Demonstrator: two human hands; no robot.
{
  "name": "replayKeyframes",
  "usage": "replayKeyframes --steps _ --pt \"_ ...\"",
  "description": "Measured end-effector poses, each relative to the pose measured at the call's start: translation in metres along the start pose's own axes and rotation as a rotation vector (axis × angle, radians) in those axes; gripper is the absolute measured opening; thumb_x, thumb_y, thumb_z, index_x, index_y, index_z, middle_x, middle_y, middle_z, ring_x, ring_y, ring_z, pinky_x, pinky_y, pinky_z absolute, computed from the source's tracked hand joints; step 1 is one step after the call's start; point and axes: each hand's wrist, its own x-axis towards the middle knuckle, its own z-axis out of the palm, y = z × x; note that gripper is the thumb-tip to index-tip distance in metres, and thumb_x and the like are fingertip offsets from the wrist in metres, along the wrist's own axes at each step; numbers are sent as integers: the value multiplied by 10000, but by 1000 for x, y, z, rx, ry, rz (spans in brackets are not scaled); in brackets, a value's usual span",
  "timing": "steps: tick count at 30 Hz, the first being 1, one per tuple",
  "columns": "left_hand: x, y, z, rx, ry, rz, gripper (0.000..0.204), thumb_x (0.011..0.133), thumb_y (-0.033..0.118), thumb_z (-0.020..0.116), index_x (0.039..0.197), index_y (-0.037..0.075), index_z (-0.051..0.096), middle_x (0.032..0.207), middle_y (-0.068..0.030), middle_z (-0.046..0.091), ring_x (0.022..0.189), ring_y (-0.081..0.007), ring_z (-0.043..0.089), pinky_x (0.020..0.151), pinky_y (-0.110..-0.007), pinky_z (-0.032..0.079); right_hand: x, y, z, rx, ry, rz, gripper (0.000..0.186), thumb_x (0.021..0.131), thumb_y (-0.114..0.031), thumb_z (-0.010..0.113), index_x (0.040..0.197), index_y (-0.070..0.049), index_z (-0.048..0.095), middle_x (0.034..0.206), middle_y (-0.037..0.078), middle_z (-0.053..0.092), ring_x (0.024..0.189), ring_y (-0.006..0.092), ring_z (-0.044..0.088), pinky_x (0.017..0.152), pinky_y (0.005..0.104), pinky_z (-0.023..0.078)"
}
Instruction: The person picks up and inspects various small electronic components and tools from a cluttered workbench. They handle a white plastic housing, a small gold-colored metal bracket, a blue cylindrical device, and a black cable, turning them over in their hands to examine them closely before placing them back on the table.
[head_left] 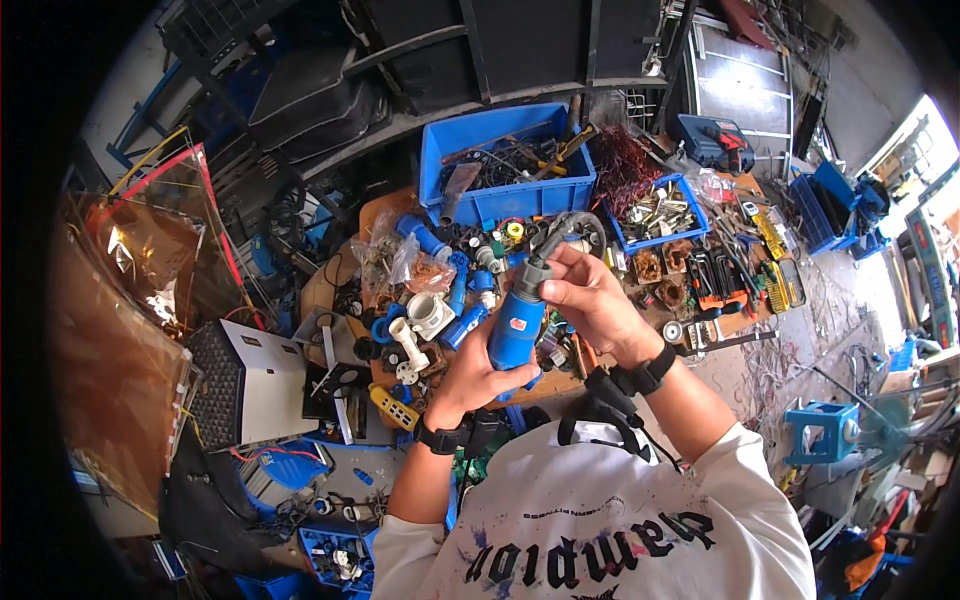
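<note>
A blue cylindrical device [514,335] with a small red and white label stands tilted in front of me over the table. Its top is a grey collar [531,278], from which a dark cable [580,216] loops up and over. My left hand [474,372] is wrapped round the lower blue body, thumb across its front. My right hand [598,303] pinches the grey collar between thumb and fingers. Below and left of the device lie white pipe fittings [432,316] and blue pipe fittings [466,326]. The lower end of the device is partly hidden by my left hand.
A blue crate [500,200] of tools stands at the table's back, beside a shallow blue tray [657,238] of metal parts. Pliers [718,275] and other hand tools cover the right side. A yellow power strip [394,408] and a white box [262,385] are at left.
</note>
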Motion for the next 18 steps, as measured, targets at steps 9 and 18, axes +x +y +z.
replayKeyframes --steps 9,18 --pt "-2 -2 11 178 105 32 477 751 137 771 1136 15 518 863 -55 636 753 -136 630 712 -304 526 -9 4 25 -258 235 -115 439 782 -103 805 1117 -41 529 1032 34 627 945 121 587 872 289 468" --pt "0 3 6 63 58 -30 463 738 127 780 1121 32 537 840 -49 635 753 -146 640 707 -308 529 -4 4 6 -10 73 -28 385 845 -71 713 1173 -11 521 1067 148 672 1039 248 644 957 372 494"
